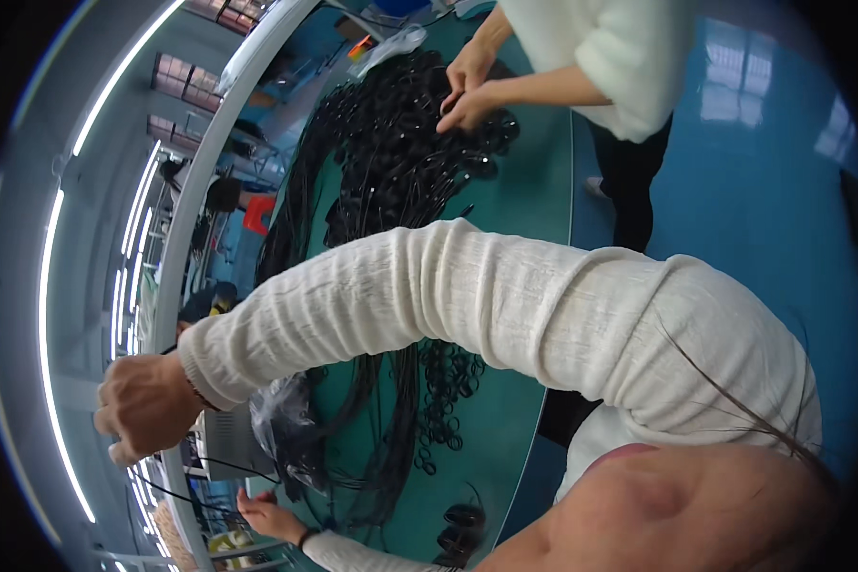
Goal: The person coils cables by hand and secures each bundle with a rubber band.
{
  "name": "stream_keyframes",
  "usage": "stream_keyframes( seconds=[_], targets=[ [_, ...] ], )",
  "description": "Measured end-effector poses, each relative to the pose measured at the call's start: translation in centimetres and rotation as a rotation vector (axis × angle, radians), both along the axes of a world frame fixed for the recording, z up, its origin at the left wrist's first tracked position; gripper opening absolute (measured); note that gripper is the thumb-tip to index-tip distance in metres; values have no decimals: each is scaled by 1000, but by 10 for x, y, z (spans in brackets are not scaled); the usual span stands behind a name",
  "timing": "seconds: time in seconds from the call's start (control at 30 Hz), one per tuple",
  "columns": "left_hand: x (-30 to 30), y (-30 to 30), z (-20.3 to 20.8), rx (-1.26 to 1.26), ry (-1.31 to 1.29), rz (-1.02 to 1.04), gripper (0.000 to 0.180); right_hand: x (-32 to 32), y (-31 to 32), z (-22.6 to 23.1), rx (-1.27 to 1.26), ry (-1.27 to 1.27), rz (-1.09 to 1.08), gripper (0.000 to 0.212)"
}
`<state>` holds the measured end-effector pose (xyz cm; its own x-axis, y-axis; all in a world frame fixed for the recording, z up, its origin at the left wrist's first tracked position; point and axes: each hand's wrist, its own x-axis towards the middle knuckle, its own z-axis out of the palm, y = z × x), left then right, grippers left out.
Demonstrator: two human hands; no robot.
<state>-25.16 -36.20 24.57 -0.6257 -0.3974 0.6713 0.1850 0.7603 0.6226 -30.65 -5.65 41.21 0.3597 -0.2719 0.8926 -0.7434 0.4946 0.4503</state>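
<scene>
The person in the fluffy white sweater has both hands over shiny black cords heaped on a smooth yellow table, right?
Not quite: the smooth table is green, not yellow, as the head view shows. The person in the fluffy white sweater does have both hands over the shiny black cords.

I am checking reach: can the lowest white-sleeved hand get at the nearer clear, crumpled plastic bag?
Probably yes: the lowest hand appears close to the clear plastic bag, with no obvious barrier between them, though depth is uncertain.
</scene>
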Motion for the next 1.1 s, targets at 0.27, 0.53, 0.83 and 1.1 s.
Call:
stream_keyframes(
  seconds=[0.27,0.53,0.83,1.1],
  targets=[
    [144,52,1,-319,-157,-165,37,94,112,25,-191,-189,-171,16],
    [305,140,-89,418,-624,-670,38,240,264,-85,-31,-575,-268,6],
    [303,306,-138,1144,-890,-1385,45,278,277,-243,511,-990,-289,87],
    [283,360,-131,1687,-793,-1343,41,249,239,-344,316,-1644,934,20]
  ],
)
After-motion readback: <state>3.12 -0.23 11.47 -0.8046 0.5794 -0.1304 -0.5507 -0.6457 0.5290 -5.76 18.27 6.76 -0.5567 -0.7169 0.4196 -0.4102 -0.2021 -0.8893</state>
